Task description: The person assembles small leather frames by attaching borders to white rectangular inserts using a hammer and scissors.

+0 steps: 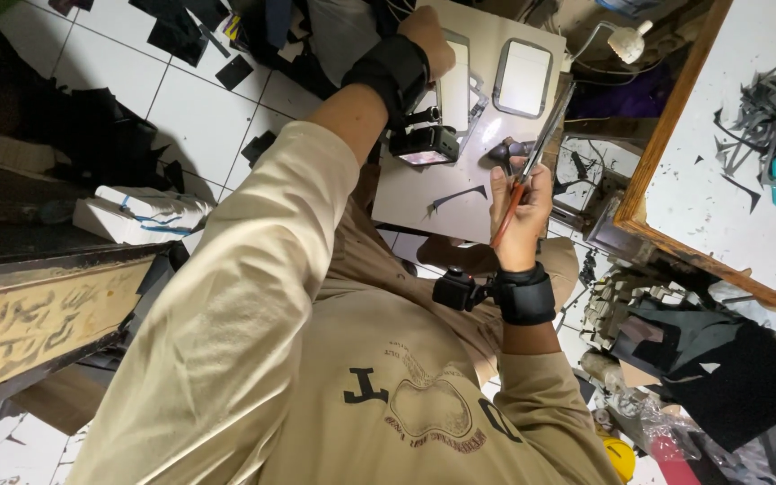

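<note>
Right hand (521,205): fingers clamped on long scissors (532,160) with orange-red handles, blades over pale board (424,193). Left hand (426,40): rests on grey rectangular frame (454,81) on same board; fingers hidden, state cannot tell. Second frame (523,78) just beside. White surface (729,180) with grey scraps nearby.
</note>
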